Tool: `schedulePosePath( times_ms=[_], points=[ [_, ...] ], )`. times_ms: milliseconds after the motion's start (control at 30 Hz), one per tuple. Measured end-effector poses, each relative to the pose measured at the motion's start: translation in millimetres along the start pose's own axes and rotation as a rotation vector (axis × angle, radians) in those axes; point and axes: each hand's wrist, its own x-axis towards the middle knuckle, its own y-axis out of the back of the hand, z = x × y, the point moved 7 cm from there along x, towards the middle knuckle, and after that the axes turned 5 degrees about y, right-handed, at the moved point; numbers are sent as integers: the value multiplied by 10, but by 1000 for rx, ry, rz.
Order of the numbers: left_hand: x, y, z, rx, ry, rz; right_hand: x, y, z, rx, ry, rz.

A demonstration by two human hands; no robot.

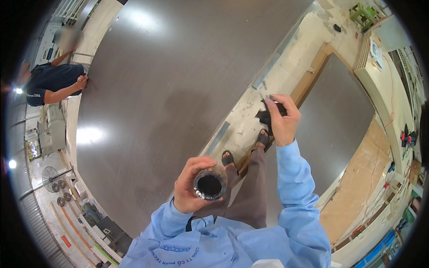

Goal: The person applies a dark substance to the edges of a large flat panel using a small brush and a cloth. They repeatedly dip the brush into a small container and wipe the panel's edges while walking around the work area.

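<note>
My left hand [182, 186] is wrapped round a small round jar [220, 173], its mouth facing up toward me. Something black fills the inside, and white flecks cling to the stained rim. Off to the right, my right hand [287, 121] is closed with thumb and fingers pinched on a crumpled black cloth [264, 118]. A small pale tip shows at the fingertips, too blurred to name. Both hands are raised, apart from each other. Left of them lies a large dark brown panel [165, 67] with a smooth, shiny face; neither hand touches it.
A second dark panel [342, 100] with a brown edge lies to my right, beside cardboard [357, 178]. My sandalled feet stand on the pale floor [241, 116] between the panels. Another person [58, 82] stands at the far left edge. A fan [50, 178] and a green stool [362, 15] are farther off.
</note>
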Motion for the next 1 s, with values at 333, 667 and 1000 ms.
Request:
schedulePosePath(
  times_ms=[333, 667, 1000],
  points=[
    [-324, 374, 122, 0, -118, 56, 1218, -901, -893, -53, 428, 57],
    [-1118, 865, 125, -77, -188, 190, 245, -1854, -349, -380, 451, -246],
    [-1614, 947, 274, -158, -194, 235, -1908, -2331, -974, -142, 515, -462]
  ],
)
